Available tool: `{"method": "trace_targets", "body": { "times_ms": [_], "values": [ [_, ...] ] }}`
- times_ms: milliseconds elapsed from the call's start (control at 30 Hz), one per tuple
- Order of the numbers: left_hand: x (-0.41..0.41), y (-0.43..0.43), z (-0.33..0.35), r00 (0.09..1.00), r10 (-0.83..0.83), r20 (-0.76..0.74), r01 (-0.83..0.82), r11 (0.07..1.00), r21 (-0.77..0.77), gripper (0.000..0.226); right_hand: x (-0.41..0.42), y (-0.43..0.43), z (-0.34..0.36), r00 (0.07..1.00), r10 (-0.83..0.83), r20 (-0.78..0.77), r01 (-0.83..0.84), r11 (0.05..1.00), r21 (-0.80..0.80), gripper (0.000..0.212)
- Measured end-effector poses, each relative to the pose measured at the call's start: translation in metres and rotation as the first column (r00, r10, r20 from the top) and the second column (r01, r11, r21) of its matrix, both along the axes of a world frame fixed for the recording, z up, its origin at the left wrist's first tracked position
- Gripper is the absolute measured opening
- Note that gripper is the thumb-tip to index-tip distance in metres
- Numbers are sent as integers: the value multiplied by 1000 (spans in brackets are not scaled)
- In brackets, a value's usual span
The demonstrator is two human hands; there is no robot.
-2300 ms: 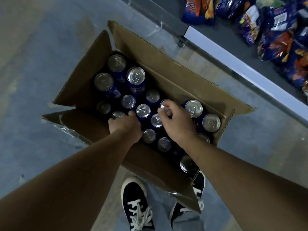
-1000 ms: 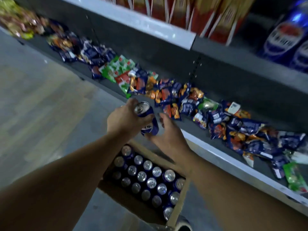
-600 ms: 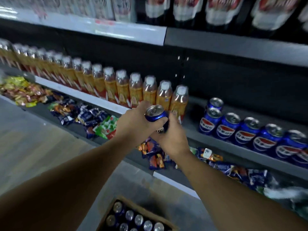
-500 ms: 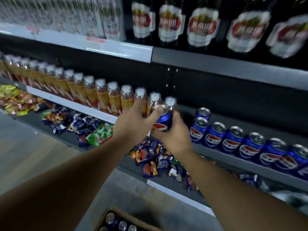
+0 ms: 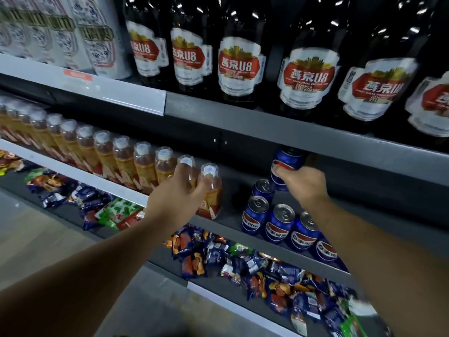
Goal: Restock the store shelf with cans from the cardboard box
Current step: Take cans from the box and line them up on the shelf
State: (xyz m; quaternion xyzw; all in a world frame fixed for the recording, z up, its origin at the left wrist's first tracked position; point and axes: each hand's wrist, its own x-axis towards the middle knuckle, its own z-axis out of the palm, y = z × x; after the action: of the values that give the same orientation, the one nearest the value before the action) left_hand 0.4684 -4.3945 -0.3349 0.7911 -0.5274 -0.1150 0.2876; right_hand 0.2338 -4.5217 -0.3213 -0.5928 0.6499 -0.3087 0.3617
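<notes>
On the middle shelf (image 5: pixel 232 190) you have a row of bottles (image 5: pixel 121 156) running along the left and a cluster of cans (image 5: pixel 279 222) to the right, with a bare gap between them. Your left hand (image 5: pixel 179 198) is in front of the rightmost bottles. Your right hand (image 5: pixel 303 183) grips one can (image 5: pixel 286 160) above the rear cans, just under the upper shelf (image 5: pixel 267 127), where large bottles (image 5: pixel 238 69) stand. Snack packets (image 5: pixel 243 263) lie on the lowest shelf (image 5: pixel 218 299) below.

Dark grey tiered shelving unit (image 5: pixel 267 122), with white price strips (image 5: pixel 116 90) on the left bays. Top tier: dark bottles (image 5: pixel 239 64). Middle tier: orange drink bottles (image 5: pixel 104 154). Bottom tier: loose snack packets (image 5: pixel 243 263). The floor (image 5: pixel 31 239) is pale, possibly wood-effect planks. Lighting is dim.
</notes>
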Motion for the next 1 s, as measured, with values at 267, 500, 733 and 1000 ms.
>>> {"method": "trace_targets", "body": {
  "times_ms": [267, 500, 733, 1000],
  "values": [
    [-20, -21, -54, 999, -34, -26, 35, 999, 35, 57, -25, -44, -48, 999, -39, -18, 39, 999, 9, 54],
    [-29, -27, -86, 999, -29, -37, 31, 998, 48, 50, -32, -50, -72, 976, 40, -212, -20, 995, 94, 28],
    [-32, -25, -102, 998, -41, -50, 44, 997, 66, 47, -27, -46, -76, 952, 160, -260, -141, 986, 93, 45],
    [-30, -21, -104, 998, -32, -50, 36, 996, 81, 54, -19, -47, -79, 882, 252, -398, -190, 963, 189, 46]
  ]
}}
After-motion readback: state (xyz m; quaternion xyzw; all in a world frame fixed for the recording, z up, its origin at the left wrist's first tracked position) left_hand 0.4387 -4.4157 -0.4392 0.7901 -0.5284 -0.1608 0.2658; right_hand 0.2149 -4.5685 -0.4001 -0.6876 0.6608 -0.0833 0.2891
